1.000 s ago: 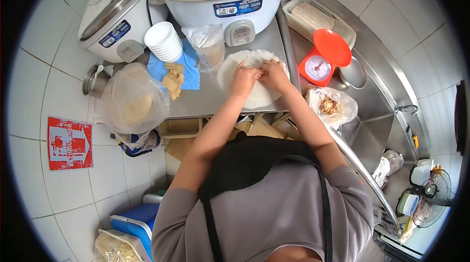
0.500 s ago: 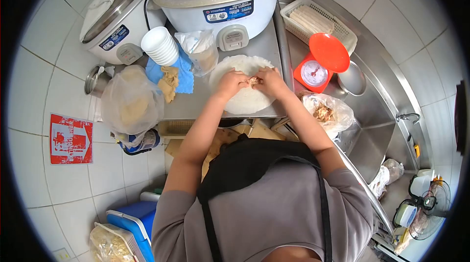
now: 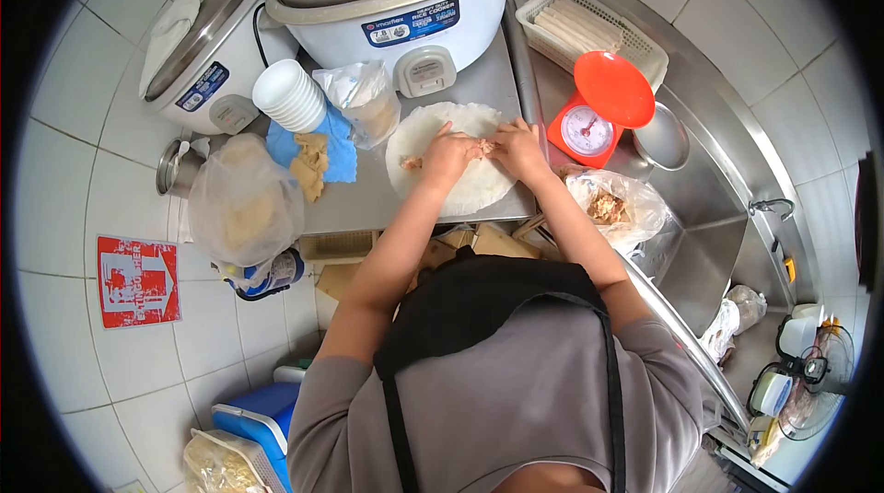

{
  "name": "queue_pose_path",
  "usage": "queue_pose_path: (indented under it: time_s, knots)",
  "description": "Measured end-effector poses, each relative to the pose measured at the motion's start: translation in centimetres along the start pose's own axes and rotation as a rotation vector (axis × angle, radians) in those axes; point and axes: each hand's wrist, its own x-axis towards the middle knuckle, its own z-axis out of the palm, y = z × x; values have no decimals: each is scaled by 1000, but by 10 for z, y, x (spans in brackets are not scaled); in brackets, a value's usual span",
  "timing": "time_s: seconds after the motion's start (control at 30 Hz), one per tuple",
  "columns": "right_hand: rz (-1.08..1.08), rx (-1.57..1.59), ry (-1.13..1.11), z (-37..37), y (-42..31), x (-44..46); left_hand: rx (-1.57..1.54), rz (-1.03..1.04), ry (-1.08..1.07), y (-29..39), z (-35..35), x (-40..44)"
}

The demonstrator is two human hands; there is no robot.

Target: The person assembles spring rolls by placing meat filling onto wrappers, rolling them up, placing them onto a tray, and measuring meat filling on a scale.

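Note:
A thin, round, pale wrapper lies flat on the metal counter under both hands. Across its middle runs a line of reddish, chopped filling, part of it showing between my hands and a bit beyond the left one. My left hand is closed over this line, fingers bent and pressed onto the filling. At the right end, my right hand pinches the filling with its fingertips. The palms and the undersides of the fingers are hidden. To the right sits an opened plastic bag of similar filling.
A big rice cooker stands behind the wrapper, a second one to its left. Stacked white bowls, a blue cloth and a plastic bag lie left. A red scale and a basket of rolls are right.
Both hands stay on the filling, the right shifting slightly. Filling now shows at the left of my left hand, where it was covered before. The view has tilted a little.

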Motion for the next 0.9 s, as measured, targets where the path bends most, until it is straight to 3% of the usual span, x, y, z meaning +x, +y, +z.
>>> queue_pose_path:
  time_s: [0.07,0.13,0.2,0.27,0.37,0.5,0.6,0.67,0.77,0.87,0.9]
  knots:
    - [27,10,19,-6,0,-3,-7,25,32,3,0,2]
    - [35,51,175,0,8,-2,-2,68,129,9,2,3]
    - [42,41,158,-1,10,-3,75,72,27,13,2,7]
    - [51,-24,-20,-13,8,-3,142,82,-50,15,4,12]
    - [108,-60,-38,-11,9,-3,164,112,-110,15,9,16]
    - [3,-45,358,-31,-8,-31,0,80,-47,13,5,15]
    - [244,122,21,-106,-23,-79,-117,-38,-24,19,-8,11]
    - [300,147,-83,-139,-16,-115,-124,-68,-27,23,-21,13]
    - [650,-244,-154,-128,13,-146,-49,-17,57,21,-27,16]
    - [482,-477,7,-92,40,-166,-26,5,33,31,-38,22]
    - [519,-451,61,-90,35,-165,-38,29,42,35,-40,24]
